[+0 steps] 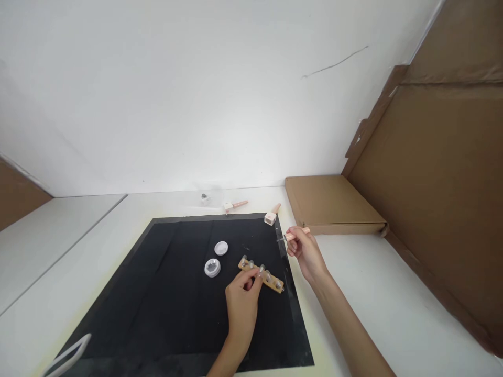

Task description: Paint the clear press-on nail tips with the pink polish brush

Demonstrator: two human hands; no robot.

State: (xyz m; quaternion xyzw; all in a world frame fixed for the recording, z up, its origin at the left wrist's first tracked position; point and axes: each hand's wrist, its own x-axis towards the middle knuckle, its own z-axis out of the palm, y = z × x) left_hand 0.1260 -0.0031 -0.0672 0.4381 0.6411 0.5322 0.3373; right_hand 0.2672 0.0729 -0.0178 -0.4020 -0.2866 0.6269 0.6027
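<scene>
My right hand (301, 248) is closed round the pink handle of a nail polish brush (291, 237), whose thin bristle end points left over the mat's edge. With thumb and forefinger, my left hand (243, 296) pinches at a clear false nail tip (262, 269) in the middle of a wooden stand (280, 288). Several more clear tips stand along this strip, partly hidden by my fingers. Beyond the brush lies a white square nail polish bottle (270, 218) with a pink cap.
Left of the stand are a small open round jar (212, 267) and a white lid (221, 247). A second nail polish bottle (228, 207) lies behind the black mat (176, 314), near a clear plastic piece (205, 197). A cardboard box (330, 201) stands at back right. A white frame (70, 353) shows lower left.
</scene>
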